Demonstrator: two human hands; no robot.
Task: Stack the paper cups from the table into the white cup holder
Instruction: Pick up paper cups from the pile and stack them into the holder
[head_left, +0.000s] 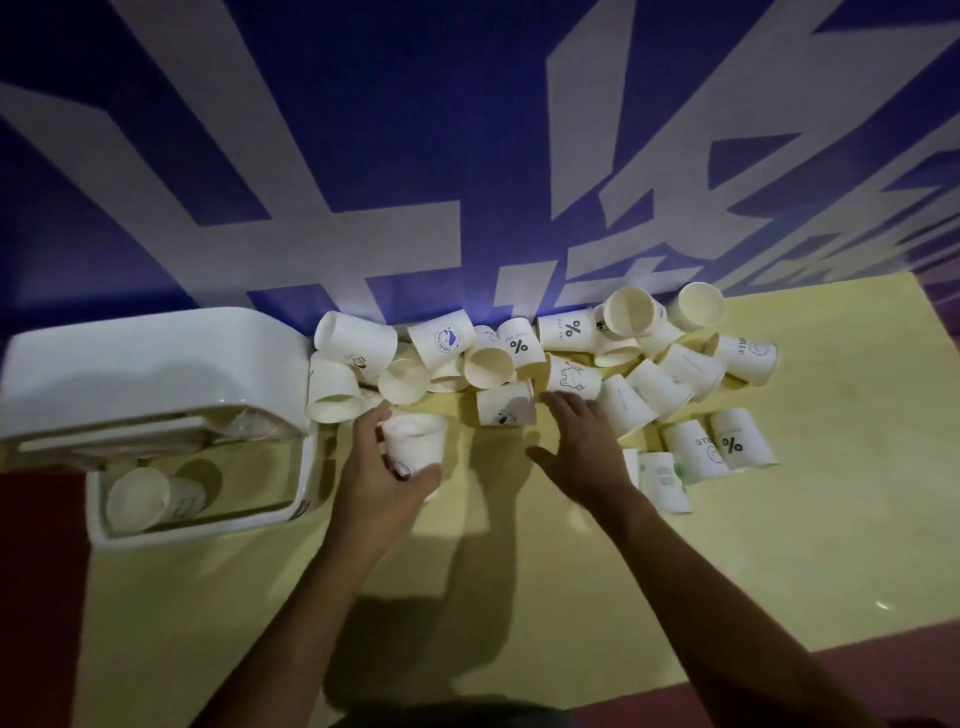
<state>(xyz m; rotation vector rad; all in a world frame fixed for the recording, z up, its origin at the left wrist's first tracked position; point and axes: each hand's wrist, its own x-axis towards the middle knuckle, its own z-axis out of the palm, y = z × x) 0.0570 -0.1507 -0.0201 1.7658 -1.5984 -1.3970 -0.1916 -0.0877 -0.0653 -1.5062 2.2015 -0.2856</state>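
My left hand (382, 475) grips a white paper cup (415, 441), held upright just right of the white cup holder (202, 525). The holder stands at the table's left with its lid (145, 364) raised, and a cup (140, 499) lies inside it. My right hand (584, 447) hovers open, fingers spread, over the table, its fingertips close to a cup with a dark drawing (506, 408). Several more paper cups (571, 332) lie scattered along the back of the yellow table (779, 545).
A blue wall with large pale lettering (467, 156) rises right behind the cups. Further cups (717, 447) lie on their sides to the right of my right hand. The table's front edge meets a dark red floor (883, 670).
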